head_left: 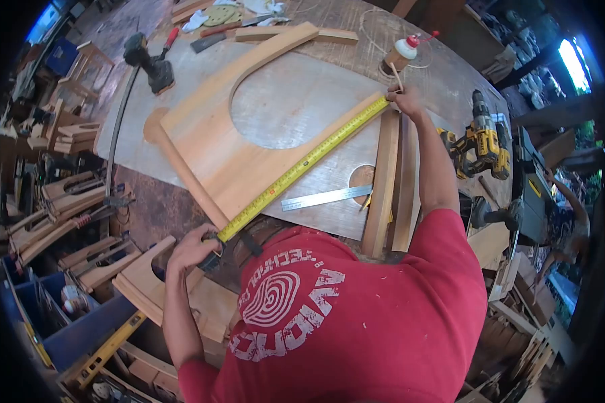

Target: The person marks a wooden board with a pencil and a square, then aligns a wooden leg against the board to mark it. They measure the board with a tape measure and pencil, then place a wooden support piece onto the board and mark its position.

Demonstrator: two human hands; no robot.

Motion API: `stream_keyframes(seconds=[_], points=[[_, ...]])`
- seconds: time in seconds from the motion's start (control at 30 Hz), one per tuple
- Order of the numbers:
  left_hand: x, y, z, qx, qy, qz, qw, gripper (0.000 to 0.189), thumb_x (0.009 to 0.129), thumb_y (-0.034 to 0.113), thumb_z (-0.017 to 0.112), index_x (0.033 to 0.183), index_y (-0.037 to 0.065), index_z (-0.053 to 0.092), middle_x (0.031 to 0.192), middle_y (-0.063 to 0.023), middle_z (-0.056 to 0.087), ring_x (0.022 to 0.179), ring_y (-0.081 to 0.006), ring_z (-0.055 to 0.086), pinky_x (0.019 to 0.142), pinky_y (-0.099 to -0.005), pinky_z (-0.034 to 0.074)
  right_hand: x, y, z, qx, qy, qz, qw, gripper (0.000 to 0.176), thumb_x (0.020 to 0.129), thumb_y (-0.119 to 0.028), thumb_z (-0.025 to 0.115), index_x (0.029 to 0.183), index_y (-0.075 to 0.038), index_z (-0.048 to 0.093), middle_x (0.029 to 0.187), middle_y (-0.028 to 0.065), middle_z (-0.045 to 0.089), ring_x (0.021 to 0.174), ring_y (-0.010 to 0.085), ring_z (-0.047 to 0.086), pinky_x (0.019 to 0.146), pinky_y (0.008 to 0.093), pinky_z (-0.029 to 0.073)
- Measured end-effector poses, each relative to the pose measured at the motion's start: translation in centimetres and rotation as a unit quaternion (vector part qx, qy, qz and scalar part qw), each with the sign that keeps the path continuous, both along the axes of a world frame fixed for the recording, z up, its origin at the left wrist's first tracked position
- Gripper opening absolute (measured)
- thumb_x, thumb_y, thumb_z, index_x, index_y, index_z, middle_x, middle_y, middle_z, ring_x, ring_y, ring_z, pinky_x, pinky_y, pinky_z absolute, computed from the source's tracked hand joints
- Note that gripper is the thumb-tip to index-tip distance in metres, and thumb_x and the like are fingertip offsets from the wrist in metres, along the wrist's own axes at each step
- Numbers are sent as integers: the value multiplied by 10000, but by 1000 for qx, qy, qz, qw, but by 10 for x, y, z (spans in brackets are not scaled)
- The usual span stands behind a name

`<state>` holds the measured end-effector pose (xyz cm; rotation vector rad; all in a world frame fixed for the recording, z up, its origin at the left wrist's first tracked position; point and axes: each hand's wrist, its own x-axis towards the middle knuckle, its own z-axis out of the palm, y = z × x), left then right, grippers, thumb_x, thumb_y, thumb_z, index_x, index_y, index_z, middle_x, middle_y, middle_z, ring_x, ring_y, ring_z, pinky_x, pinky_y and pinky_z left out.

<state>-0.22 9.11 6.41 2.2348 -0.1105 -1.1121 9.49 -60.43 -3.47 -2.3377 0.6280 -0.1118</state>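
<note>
Wooden workbench (450, 74) carries the arched panel (249, 154), and across it our yellow tape measure (302, 164) runs diagonally, from near-left to far-right. Our left hand (191, 250) is closed around its case at the bench's near edge. Our right hand (405, 101) pinches the tip at the far end, above the slats (383, 181) — a steel ruler (326, 197) lies just beneath the tape.

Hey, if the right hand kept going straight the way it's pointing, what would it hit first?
Probably the glue bottle just beyond the right hand, which pins the tape end; depth is unclear.
</note>
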Motion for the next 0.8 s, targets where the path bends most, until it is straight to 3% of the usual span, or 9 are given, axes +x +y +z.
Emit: stream_keyframes(seconds=[0.1, 0.17, 0.23, 0.3, 0.5, 0.6, 0.7, 0.77, 0.8], points=[[1, 10, -25, -19, -30, 41, 999, 349, 800, 250, 685, 1046, 6, 720, 949, -163, 729, 915, -248, 691, 825, -359, 534, 2, 2, -7, 56, -21, -15, 998, 276, 817, -164, 807, 1040, -8, 756, 922, 82, 735, 859, 172, 684, 785, 343, 546], [6, 18, -40, -39, -37, -9, 998, 333, 839, 274, 649, 993, -9, 733, 945, -180, 736, 898, -262, 704, 807, -378, 535, 1, 6, 0, 50, -10, -15, 999, 252, 842, -179, 782, 1023, -4, 767, 912, 87, 745, 852, 174, 688, 793, 351, 550], [9, 9, -28, 21, -38, -44, 998, 360, 861, 302, 629, 1014, -7, 733, 955, -186, 743, 911, -278, 712, 806, -399, 534, 3, -6, -15, -12, 17, 45, 999, 241, 858, -201, 764, 990, 0, 780, 887, 82, 754, 820, 176, 695, 777, 354, 551], [10, 8, -23, 11, -31, -35, 999, 355, 875, 317, 606, 1018, 21, 740, 966, -182, 745, 924, -305, 712, 828, -411, 533, 0, -1, -20, 26, -9, 29, 999, 243, 863, -223, 756, 952, 1, 789, 850, 89, 760, 791, 176, 704, 746, 360, 551], [15, 10, -30, 67, -49, -88, 993, 324, 876, 305, 593, 1022, 71, 764, 978, -186, 747, 958, -346, 703, 860, -434, 528, -6, 35, 25, -92, 44, 60, 993, 251, 869, -249, 746, 926, -9, 792, 785, 101, 751, 771, 179, 715, 725, 357, 545], [19, -3, -3, 109, -13, -88, 990, 301, 873, 277, 596, 1011, 77, 774, 1013, -188, 746, 983, -355, 702, 865, -435, 530, 6, 22, 10, -180, -39, 97, 978, 309, 913, -304, 705, 954, -10, 792, 820, 82, 756, 712, 187, 685, 698, 359, 534], [23, 2, -14, 100, -22, -114, 988, 299, 855, 277, 615, 979, 42, 754, 920, -193, 734, 866, -305, 696, 784, -425, 518, 0, 103, 80, 74, -99, 11, 992, 432, 1015, -400, 605, 1040, 0, 766, 929, 97, 755, 703, 188, 643, 688, 372, 531], [24, 3, -17, 95, -21, -122, 988, 287, 851, 264, 622, 972, 41, 755, 898, -189, 731, 843, -304, 691, 774, -426, 517, -1, 150, 89, 411, -166, 122, 888, 575, 1096, -490, 436, 1107, 14, 714, 1033, 123, 733, 731, 178, 610, 686, 368, 535], [25, 4, -19, 93, -21, -128, 987, 280, 848, 257, 626, 969, 40, 756, 887, -187, 730, 832, -304, 689, 769, -426, 516, -10, 188, 97, 442, -134, 171, 870, 612, 1105, -506, 385, 1105, 20, 698, 1042, 138, 724, 763, 176, 616, 711, 368, 549]])
